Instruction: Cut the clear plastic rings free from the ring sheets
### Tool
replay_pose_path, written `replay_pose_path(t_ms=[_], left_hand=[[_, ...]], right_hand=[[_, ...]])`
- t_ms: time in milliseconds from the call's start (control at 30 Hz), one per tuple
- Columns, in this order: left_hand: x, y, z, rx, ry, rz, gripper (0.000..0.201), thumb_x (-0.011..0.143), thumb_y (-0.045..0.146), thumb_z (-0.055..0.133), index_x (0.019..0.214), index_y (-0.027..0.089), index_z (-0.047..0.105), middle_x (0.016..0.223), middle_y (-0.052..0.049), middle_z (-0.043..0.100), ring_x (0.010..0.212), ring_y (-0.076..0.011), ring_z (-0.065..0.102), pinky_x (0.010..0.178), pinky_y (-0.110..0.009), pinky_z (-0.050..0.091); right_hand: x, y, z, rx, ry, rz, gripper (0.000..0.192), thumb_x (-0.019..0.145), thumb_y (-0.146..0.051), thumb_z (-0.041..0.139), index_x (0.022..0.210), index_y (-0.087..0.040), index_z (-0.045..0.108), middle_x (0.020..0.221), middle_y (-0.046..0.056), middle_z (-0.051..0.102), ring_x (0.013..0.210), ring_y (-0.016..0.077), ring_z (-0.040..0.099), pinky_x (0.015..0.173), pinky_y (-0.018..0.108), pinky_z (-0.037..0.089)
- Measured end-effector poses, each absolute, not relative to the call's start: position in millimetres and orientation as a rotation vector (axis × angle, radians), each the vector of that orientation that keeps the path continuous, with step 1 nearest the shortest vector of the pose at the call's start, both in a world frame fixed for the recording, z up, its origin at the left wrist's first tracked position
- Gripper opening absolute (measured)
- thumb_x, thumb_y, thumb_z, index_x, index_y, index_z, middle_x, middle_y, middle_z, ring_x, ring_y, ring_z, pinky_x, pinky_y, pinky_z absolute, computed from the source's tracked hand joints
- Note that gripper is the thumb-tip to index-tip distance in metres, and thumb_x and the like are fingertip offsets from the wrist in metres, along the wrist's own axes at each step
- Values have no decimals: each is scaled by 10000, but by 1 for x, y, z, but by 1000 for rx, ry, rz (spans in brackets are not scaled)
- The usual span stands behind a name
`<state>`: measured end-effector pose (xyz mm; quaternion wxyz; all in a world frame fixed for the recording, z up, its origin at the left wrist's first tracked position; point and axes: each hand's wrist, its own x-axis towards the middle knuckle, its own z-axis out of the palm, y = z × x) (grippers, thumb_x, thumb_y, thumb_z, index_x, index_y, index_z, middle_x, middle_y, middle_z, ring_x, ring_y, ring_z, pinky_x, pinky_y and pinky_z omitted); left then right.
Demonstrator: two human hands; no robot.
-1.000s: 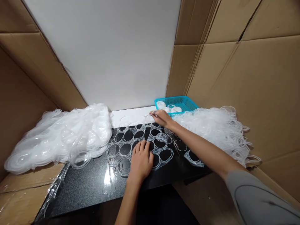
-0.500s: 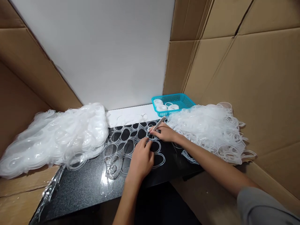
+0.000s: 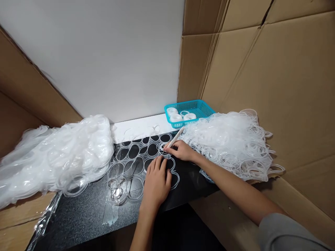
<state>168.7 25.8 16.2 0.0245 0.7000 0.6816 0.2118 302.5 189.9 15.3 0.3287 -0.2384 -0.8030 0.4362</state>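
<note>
A clear sheet of joined rings (image 3: 116, 169) lies on the black tabletop, with dark round openings in it. My left hand (image 3: 157, 179) rests palm down on its right part, fingers stretched forward and slightly apart, holding nothing. Beyond those fingertips, my right hand (image 3: 181, 150) is closed on a slim white pen-like tool (image 3: 176, 136). The tool slants with its upper end up and to the right. Its lower tip is down among the rings near the sheet's far right, too small to make out.
On the left is a big heap of translucent ring sheets (image 3: 86, 150). A tangled pile of clear rings (image 3: 227, 143) sits on the right. Behind it stands a turquoise basket (image 3: 202, 111) holding several white ring bundles (image 3: 176, 118). Cardboard walls (image 3: 251, 80) rise at both sides.
The camera view has shifted slightly. My right hand has moved a little along the sheet with the tool, which now stands somewhat steeper. My left hand stays flat on the sheet.
</note>
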Motion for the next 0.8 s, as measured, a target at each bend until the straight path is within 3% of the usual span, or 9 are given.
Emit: replay_pose_path(t_ms=[267, 533, 667, 800], left_hand=[[168, 26, 15, 2224, 2116, 593, 444, 1044, 265, 438, 1458, 163, 561, 1548, -106, 574, 1466, -306, 468, 1226, -512, 393], [169, 28, 16, 2258, 2153, 497, 485, 1040, 245, 429, 1502, 151, 537, 1575, -101, 559, 1459, -335, 482, 1203, -546, 410], [168, 28, 16, 2246, 2155, 538, 482, 1028, 234, 450, 1497, 171, 541, 1563, -99, 570, 1450, -329, 492, 1200, -539, 415], [168, 28, 16, 2219, 2152, 587, 465, 1019, 228, 466, 1469, 151, 552, 1544, -121, 577, 1443, -314, 495, 1213, -518, 400]], right_hand=[[304, 190, 13, -519, -2246, 868, 226, 1010, -316, 623, 987, -204, 818, 1067, 76, 825, 1046, 241, 766, 990, 384, 558], [303, 190, 7, -167, -2471, 95, 225, 1032, -189, 552, 1162, -186, 736, 1131, 103, 810, 970, 227, 742, 939, 417, 488], [292, 188, 10, -232, -2508, 96, 197, 1022, -170, 554, 1078, -169, 743, 1063, 107, 817, 944, 222, 745, 919, 398, 481], [287, 186, 23, -359, -2559, 368, 225, 1021, -185, 561, 962, -173, 777, 1000, 89, 826, 919, 218, 761, 920, 371, 506]])
